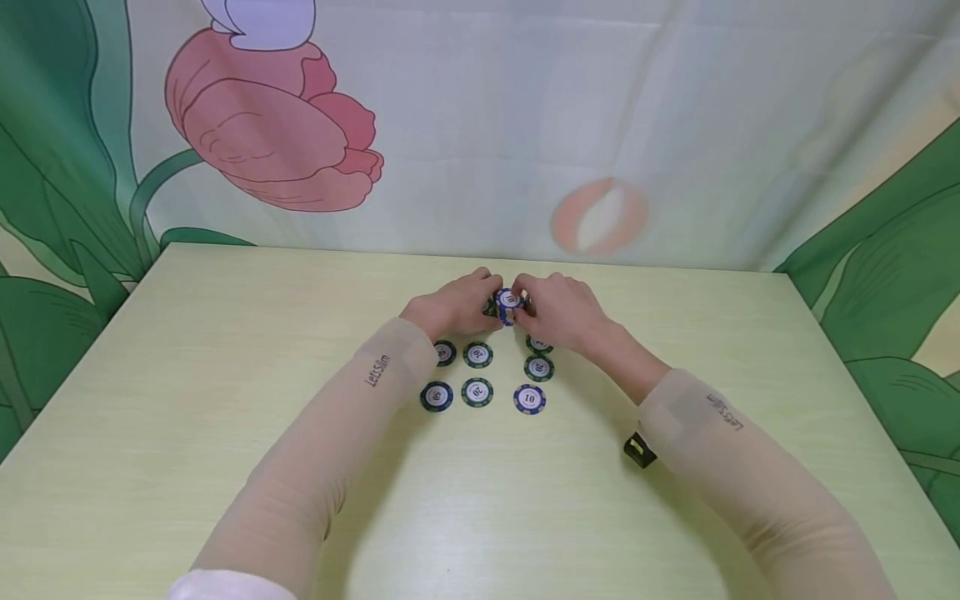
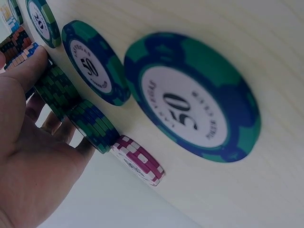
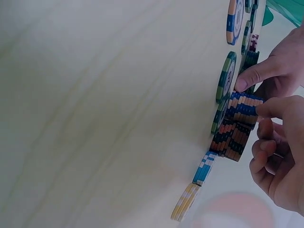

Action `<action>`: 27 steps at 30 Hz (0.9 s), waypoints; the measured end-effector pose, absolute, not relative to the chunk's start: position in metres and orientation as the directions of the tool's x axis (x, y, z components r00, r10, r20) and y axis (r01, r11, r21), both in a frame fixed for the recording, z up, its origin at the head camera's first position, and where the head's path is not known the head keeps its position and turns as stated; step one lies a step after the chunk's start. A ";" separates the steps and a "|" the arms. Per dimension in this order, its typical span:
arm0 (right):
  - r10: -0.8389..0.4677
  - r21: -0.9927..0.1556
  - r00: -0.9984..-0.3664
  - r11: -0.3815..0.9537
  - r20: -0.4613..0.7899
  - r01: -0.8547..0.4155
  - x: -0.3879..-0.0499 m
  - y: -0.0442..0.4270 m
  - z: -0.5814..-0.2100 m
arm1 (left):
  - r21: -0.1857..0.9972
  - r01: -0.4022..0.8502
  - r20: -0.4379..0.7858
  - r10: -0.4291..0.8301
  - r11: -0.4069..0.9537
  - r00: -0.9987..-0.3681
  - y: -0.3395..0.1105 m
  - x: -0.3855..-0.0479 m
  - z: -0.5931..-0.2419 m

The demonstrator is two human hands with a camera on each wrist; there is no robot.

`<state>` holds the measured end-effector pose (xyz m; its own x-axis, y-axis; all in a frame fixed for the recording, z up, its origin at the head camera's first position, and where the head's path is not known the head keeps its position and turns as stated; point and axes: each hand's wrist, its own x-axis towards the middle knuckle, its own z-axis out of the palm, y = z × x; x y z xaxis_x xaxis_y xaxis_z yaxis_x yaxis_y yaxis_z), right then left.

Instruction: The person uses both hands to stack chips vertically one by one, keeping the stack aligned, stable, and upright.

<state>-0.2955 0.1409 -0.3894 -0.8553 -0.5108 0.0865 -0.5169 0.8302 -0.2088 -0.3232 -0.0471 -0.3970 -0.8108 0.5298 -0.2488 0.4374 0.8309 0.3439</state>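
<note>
Low in the frame, right of centre, a small black object [image 1: 637, 451] is showing beside my right sleeve [image 1: 750, 458]. Just below centre, loose chips [image 1: 529, 399] are lying flat. At centre, a blue stack [image 1: 507, 302] is standing; my left hand [image 1: 461, 303] is curling round it, thumb against its side, and my right hand [image 1: 562, 308], fingers bent, is pinching its top. Beyond, a flowered cloth [image 1: 465, 125] is hanging across the top.

The left hand [image 1: 459, 304] and right hand [image 1: 564, 310] hold a little pile of blue chips [image 1: 508, 302] near the bench's [image 1: 225, 375] back edge. Closer in, flat chips [image 1: 529, 399] say 50, 20 and 10. A black thing [image 1: 639, 451] peeks out by the right sleeve [image 1: 735, 467]. A big pink flower [image 1: 270, 125] is on the cloth [image 1: 480, 125] behind.
</note>
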 end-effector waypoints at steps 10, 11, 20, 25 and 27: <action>-0.548 -0.240 -0.835 0.805 0.052 -0.543 -0.286 0.151 -0.387 | 0.344 0.425 -0.258 0.520 0.837 -0.814 -0.048 -0.323 -0.398; -0.554 -0.242 -0.831 0.802 0.041 -0.546 -0.285 0.151 -0.386 | 0.345 0.424 -0.259 0.519 0.837 -0.815 -0.048 -0.323 -0.398; -0.611 -0.266 -0.777 0.782 -0.152 -0.564 -0.273 0.154 -0.379 | 0.337 0.436 -0.257 0.526 0.835 -0.811 -0.048 -0.323 -0.398; -0.646 -0.295 -0.721 0.760 -0.251 -0.579 -0.269 0.153 -0.378 | 0.331 0.438 -0.258 0.527 0.836 -0.810 -0.048 -0.323 -0.399; -0.660 -0.308 -0.697 0.750 -0.281 -0.586 -0.267 0.152 -0.378 | 0.329 0.438 -0.260 0.526 0.836 -0.810 -0.048 -0.323 -0.399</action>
